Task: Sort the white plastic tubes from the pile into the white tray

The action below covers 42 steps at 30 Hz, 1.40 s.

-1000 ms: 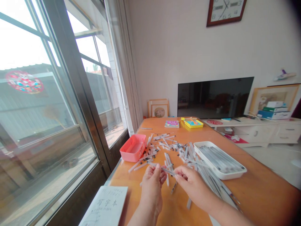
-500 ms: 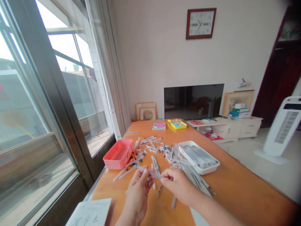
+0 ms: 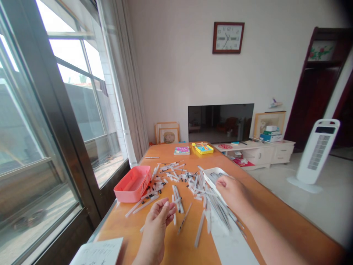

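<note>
My left hand (image 3: 160, 218) hovers above the near part of the table, its fingers loosely curled and apart, with nothing visible in them. Just past its fingertips lie several clear pen barrels (image 3: 177, 198) side by side. My right hand (image 3: 230, 189) is closed over the near side of the white tray (image 3: 217, 170); what its fingers hold is hidden. Grey pens (image 3: 217, 176) lie inside that tray, partly covered by the hand. A thin pen refill (image 3: 184, 218) lies between my hands. Below my right hand spreads a pile of long refills (image 3: 219, 209).
A red plastic box (image 3: 128, 193) stands at the left amid scattered pen parts and black-ended caps (image 3: 157, 187). White paper (image 3: 233, 241) lies under the refills. A notebook (image 3: 96, 252) is near left; a colourful book (image 3: 181, 150) and yellow box (image 3: 203, 148) sit far back.
My right hand has left the clear pen barrel held between both hands and moved right to the white tray. That barrel no longer shows in my left hand. The view has shifted slightly.
</note>
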Motion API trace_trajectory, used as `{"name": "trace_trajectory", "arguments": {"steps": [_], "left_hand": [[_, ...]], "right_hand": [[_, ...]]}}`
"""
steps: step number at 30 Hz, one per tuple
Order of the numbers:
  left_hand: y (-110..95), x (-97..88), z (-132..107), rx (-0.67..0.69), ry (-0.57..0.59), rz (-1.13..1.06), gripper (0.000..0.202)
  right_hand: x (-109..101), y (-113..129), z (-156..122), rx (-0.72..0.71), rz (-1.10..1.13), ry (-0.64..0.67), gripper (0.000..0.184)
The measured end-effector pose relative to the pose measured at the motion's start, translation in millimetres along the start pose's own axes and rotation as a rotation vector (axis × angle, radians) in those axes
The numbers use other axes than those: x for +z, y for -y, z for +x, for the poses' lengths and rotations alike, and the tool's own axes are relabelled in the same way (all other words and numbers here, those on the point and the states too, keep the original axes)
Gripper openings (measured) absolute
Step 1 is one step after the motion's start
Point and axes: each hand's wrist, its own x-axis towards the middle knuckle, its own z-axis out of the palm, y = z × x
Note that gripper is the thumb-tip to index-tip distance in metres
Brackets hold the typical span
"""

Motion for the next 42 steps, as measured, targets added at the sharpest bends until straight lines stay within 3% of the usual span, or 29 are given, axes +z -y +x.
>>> {"name": "trace_trajectory", "arguments": {"steps": [6,13,18,23,28,35,42], "left_hand": [[-0.2,-3.3,4.6,-0.005,-0.092,-0.006,0.044],[0.5,-7.8,11.6,-0.028,-0.140,-0.041,0.041],[0.0,-10.9,15.8,-0.007,-0.193,-0.022,0.027],[-2.8,-14.6,17.7,0.026,-0.288,-0.081,0.025],[-3.6,-17.9,19.1,0.017,-0.352,-0.103,0.027],[-3.8,-17.4,18.9,0.003,-0.385,-0.143,0.026],[-0.8,-19.7,19.5,0.022,-0.406,-0.177,0.029]], "right_hand": [[-5.2,-46.7,15.4,0.135,-0.308,0.032,0.024],[1.7,-56.7,16.1,0.131,-0.375,0.065,0.030],[3.6,-55.7,17.5,0.092,-0.227,0.011,0.032],[3.5,-18.8,16.4,-0.058,-0.105,0.010,0.024],[14.8,28.9,20.4,-0.322,-0.042,0.126,0.020],[82.3,65.1,24.3,-0.363,-0.039,0.371,0.018],[143.9,114.5,34.0,-0.463,-0.065,0.448,0.022]]}}
